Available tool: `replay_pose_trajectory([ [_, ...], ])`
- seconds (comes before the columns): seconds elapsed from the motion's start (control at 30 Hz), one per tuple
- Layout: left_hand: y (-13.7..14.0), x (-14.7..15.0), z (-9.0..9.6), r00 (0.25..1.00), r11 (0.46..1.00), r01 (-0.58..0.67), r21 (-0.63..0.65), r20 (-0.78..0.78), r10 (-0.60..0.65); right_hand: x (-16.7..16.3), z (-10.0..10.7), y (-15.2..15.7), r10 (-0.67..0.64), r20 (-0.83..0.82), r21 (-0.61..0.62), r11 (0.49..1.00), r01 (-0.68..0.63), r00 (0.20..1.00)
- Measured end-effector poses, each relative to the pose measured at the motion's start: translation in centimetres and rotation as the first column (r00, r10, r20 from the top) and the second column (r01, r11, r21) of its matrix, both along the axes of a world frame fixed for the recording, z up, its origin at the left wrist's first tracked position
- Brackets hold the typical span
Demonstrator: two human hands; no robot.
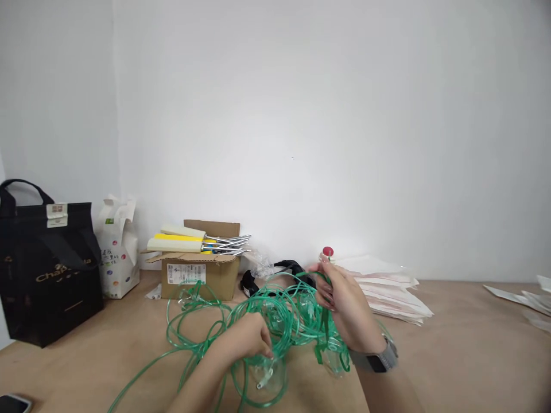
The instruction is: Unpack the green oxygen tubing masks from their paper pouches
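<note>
A tangled heap of green tubing (247,307) with clear, green-tinted oxygen masks lies on the table in front of me. My left hand (252,338) is closed and reaches down into the heap, just above a clear mask (275,381) with a white connector; what its fingertips hold is hidden. My right hand (338,289) is raised over the heap's right side, its fingers closed round a green strap (325,324). Below that hand, another clear mask (334,358) is at the strap's lower end. A grey watch (379,361) is on the right wrist.
Behind the heap stands a cardboard box (215,278) with long-handled metal tools on top. A black strap-like item (252,284) and a stack of white paper pouches (387,287) lie near the wall. At left are a black bag (47,269), a white bag (118,246) and a phone (12,403).
</note>
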State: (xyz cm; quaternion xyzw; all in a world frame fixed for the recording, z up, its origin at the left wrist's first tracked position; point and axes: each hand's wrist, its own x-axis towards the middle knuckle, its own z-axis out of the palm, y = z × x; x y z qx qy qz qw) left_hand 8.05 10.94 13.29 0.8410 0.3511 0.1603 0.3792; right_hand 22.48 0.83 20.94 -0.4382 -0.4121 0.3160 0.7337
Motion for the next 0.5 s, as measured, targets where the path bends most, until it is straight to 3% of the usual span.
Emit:
replay_pose_trajectory([
  [0.07,-0.6,0.2,0.3,0.999,0.999,0.031,0.015,0.035,-0.031,-0.2,-0.4,0.5,0.079,-0.124,0.04,0.996,-0.074,0.989],
  [0.2,-2.8,-0.6,3.5,0.974,0.992,0.103,0.068,0.196,-0.115,-1.2,-1.1,1.2,0.284,-0.255,0.074,0.959,-0.274,0.924],
  [0.27,-3.9,-1.0,4.8,0.96,0.985,0.164,0.053,0.22,-0.171,-2.0,-1.4,1.4,0.328,-0.307,0.098,0.945,-0.313,0.893],
  [0.33,-4.7,-1.3,5.2,0.938,0.961,0.276,-0.024,0.226,-0.264,-2.8,-1.7,1.6,0.336,-0.38,0.127,0.942,-0.311,0.862],
  [0.43,-4.7,-1.5,4.7,0.875,0.869,0.463,-0.175,0.248,-0.416,-3.5,-2.1,1.7,0.33,-0.477,0.13,0.943,-0.306,0.814],
  [0.5,-4.3,-1.9,4.4,0.872,0.852,0.471,-0.228,0.265,-0.411,-3.4,-2.3,1.8,0.343,-0.523,0.109,0.935,-0.338,0.78],
])
